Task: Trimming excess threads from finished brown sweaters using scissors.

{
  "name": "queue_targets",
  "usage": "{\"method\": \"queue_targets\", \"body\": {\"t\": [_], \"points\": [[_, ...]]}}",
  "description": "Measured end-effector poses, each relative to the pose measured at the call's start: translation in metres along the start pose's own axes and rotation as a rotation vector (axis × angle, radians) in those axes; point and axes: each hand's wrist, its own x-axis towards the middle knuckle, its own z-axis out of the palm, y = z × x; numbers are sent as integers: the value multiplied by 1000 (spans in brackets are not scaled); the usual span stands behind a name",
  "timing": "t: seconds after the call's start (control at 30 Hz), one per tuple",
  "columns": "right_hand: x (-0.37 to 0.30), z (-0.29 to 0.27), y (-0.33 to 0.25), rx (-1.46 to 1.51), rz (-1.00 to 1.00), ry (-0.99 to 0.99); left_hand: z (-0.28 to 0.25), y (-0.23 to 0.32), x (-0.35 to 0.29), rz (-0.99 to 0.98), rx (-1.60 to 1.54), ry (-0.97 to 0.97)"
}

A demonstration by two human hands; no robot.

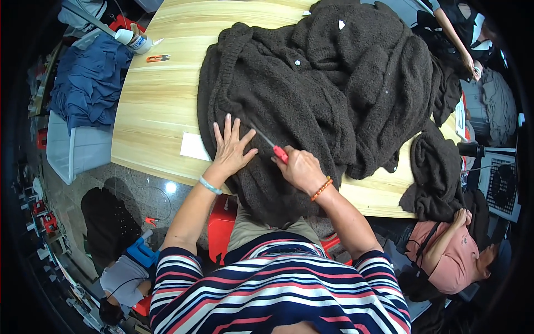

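A large dark brown fuzzy knit garment point(334, 83) lies spread over a pale wooden table point(156, 106). My left hand point(232, 146) rests flat on its near edge, fingers spread, pressing the fabric down. My right hand point(300, 167) grips a red-handled tool point(280, 153) whose thin dark metal tip points up-left onto the knit, just right of my left hand. A pale bracelet circles my left wrist and an orange bead bracelet my right.
A white paper slip point(193, 146) lies left of my left hand. An orange clipper point(158, 58) and a white tape roll point(133, 40) sit at the table's far left. A bin of blue cloth point(83, 89) stands left. Another person in pink point(450, 250) sits at lower right.
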Motion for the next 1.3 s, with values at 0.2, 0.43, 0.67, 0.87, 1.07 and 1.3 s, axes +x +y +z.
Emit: {"method": "queue_targets", "body": {"t": [0.2, 0.43, 0.67, 0.87, 1.07, 1.3], "points": [[-34, -13, 24, 114, -6, -84, -21, 9, 24, -29, 28, 44], [-76, -23, 33, 49, -48, -120, -4, 39, -21, -2, -90, 72], [-56, -9, 17, -63, -44, -109, 15, 27, -24, -13, -95, 61], [-52, -18, 18, -59, -91, -254, 18, 22, -24, -15, -119, 51], [-107, -24, 44, -49, -138, -468, 13, 29, -37, 1, -110, 92], [-122, -25, 57, 93, -121, -250, -27, 87, -101, -97, -80, 144]]}}
